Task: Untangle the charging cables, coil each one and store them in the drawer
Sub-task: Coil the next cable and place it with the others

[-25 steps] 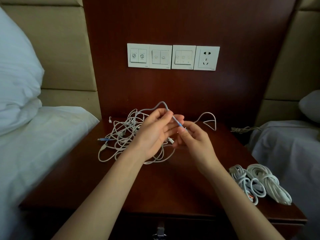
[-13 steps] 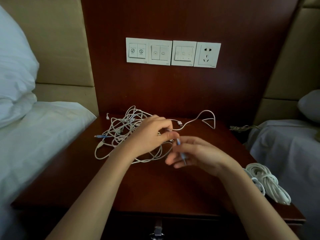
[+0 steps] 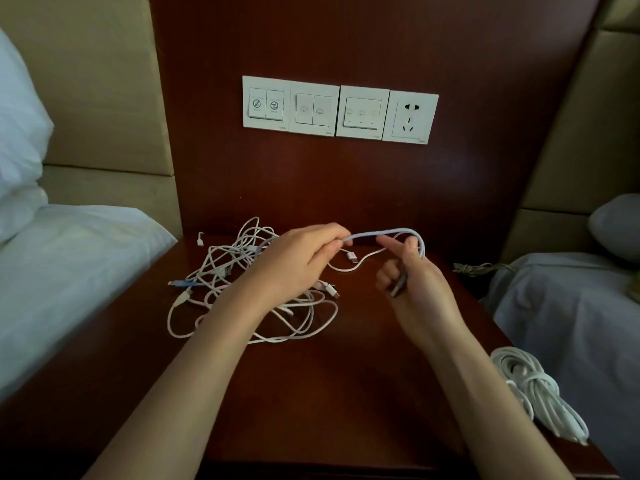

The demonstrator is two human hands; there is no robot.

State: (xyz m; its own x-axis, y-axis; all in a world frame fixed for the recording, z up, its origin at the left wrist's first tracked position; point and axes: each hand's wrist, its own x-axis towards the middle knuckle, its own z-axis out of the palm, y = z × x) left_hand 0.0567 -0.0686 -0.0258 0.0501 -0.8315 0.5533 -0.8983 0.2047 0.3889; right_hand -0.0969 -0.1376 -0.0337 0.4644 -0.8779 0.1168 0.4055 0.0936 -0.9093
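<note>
Coiled white cables are sitting at 4 o'clock on the desk as done, right hand is pinching the grey cable end while left hand is pinching its span to start looping, tangled pile is waiting at 10 o'clock.

The left hand hid part of the tangled cables. The coiled cables at the nightstand's right edge lay partly behind the right forearm.
</note>
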